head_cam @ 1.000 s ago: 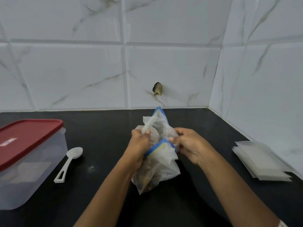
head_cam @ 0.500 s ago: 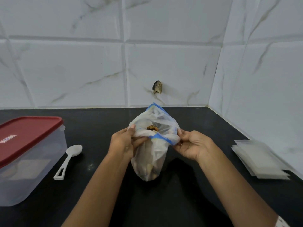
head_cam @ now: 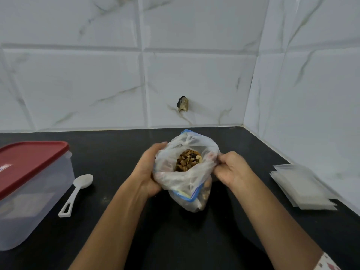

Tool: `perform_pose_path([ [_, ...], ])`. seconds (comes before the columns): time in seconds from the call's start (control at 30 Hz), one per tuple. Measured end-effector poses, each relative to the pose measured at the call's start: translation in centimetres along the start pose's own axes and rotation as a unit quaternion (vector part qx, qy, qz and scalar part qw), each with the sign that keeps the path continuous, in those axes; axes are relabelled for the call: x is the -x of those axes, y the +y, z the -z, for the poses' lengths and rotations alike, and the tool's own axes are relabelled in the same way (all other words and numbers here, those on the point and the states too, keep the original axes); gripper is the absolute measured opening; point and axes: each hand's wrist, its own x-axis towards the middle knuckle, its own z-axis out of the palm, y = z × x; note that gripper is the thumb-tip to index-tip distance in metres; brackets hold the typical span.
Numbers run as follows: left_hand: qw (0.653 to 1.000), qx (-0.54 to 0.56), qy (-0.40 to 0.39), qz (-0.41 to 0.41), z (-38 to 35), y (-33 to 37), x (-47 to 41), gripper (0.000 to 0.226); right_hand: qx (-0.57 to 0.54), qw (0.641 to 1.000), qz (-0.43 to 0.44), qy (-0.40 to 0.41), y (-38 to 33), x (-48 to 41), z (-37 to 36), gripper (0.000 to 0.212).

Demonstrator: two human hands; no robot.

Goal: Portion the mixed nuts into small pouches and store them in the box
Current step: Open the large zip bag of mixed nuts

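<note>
Your left grip point(head_cam: 149, 173) and right grip point(head_cam: 232, 170) are each clutching the folded-down rim of the clear, blue-zipped plastic bag point(head_cam: 187, 184). It is standing open on the black desk point(head_cam: 175, 240), showing mixed nuts point(head_cam: 188, 159), between the red-lidded clear plastic box point(head_cam: 29, 188) and the stacked small clear pouches point(head_cam: 302, 186).

Left hand point(head_cam: 149, 170) and right hand point(head_cam: 231, 170) clasp a bag point(head_cam: 185, 181) between them.

The left hand cups the bag's near-left side, fingers curled round the plastic with the fingertips up at its rim; the right hand pinches the folded-down edge opposite, knuckles upward. Both bare forearms reach forward and converge, a patterned sleeve point(head_cam: 327, 264) showing on the right arm.
</note>
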Motion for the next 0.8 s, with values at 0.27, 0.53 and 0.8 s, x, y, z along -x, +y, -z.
perform_pose_path([
  [0.27, 0.899, -0.425, 0.103, 0.026, 0.5, -0.2, 0.5, 0.088, 0.616, 0.786, -0.01, -0.043, -1.0, 2.5, -0.2, 0.063],
  [0.53, 0.955, -0.292, 0.057, -0.006, 1.1, 0.4, 0.9, 0.023, 0.192, 0.975, -0.059, -0.093, -0.9, 1.0, 0.2, 0.049],
  [0.8, 0.987, 0.122, 0.073, -0.078, 0.5, -1.6, -1.6, 0.019, -0.059, 0.996, -0.067, -0.015, -0.3, 0.0, 0.3, 0.04],
])
